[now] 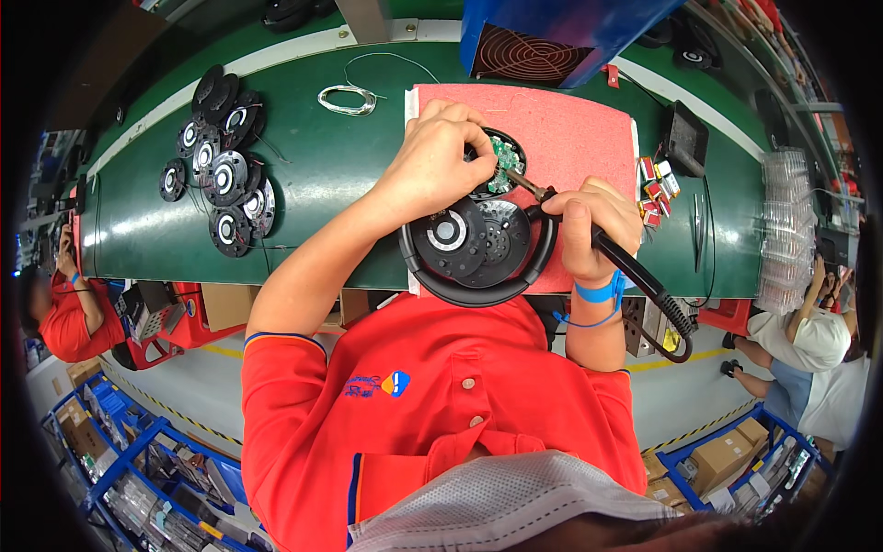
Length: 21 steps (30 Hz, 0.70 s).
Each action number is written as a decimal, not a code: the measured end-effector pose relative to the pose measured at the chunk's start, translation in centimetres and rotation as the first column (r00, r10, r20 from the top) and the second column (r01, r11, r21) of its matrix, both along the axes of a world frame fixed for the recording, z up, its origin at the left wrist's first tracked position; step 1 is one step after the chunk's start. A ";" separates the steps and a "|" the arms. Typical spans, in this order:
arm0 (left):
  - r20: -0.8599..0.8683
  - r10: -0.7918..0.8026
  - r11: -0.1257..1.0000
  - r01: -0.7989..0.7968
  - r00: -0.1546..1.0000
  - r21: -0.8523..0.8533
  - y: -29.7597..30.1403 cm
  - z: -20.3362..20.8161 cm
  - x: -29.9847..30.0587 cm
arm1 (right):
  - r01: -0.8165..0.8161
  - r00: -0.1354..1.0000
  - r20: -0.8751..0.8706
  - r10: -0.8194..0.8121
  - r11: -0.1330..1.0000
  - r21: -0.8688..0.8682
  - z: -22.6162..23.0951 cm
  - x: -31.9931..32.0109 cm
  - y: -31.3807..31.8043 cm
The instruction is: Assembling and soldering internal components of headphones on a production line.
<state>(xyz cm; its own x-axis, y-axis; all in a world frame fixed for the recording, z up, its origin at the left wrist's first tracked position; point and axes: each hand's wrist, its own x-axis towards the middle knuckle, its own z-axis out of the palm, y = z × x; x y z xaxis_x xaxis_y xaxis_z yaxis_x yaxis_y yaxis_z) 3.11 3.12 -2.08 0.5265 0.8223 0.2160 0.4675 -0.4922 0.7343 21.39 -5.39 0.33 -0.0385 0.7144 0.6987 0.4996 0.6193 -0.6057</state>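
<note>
A pair of black headphones [477, 296] lies on a pink mat, its headband curving toward me. The far ear cup is uncovered and shows a green circuit board [503, 166]. Above this cup, my left hand [436, 156] is closed in a pinch at the board's left edge; whatever its fingertips hold is hidden. From the right, my right hand [596, 228] grips the black handle of a soldering iron [636, 269], whose metal tip reaches the board. Nearer me, a round speaker driver [448, 231] with a white ring rests by the other ear cup [504, 241].
Several speaker discs [225, 177] with wires lie at the left of the green bench [317, 189]. Small battery packs [655, 191] and tweezers [697, 228] sit right of the mat [575, 124]. Behind stands a blue fan box [533, 55]; stacked clear trays [787, 230] flank the right end.
</note>
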 end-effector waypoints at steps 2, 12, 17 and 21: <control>-0.007 0.010 1.000 -0.010 1.000 0.008 -0.1 -0.1 0.0 | -0.001 1.000 -0.001 0.001 1.000 0.002 -0.1 0.0 0.0; -0.005 0.008 1.000 -0.008 1.000 0.016 -0.1 -0.2 -0.1 | 0.038 0.999 -0.039 -0.036 0.998 0.049 -0.4 0.3 -0.1; -0.006 0.003 1.000 -0.003 1.000 0.013 -0.1 -0.2 -0.2 | 0.044 0.998 -0.041 -0.042 0.998 0.045 -0.5 0.2 -0.1; -0.037 -0.024 1.000 0.024 0.999 -0.001 0.1 0.4 -0.3 | 0.055 0.998 -0.043 -0.053 0.997 0.057 -0.5 0.3 -0.1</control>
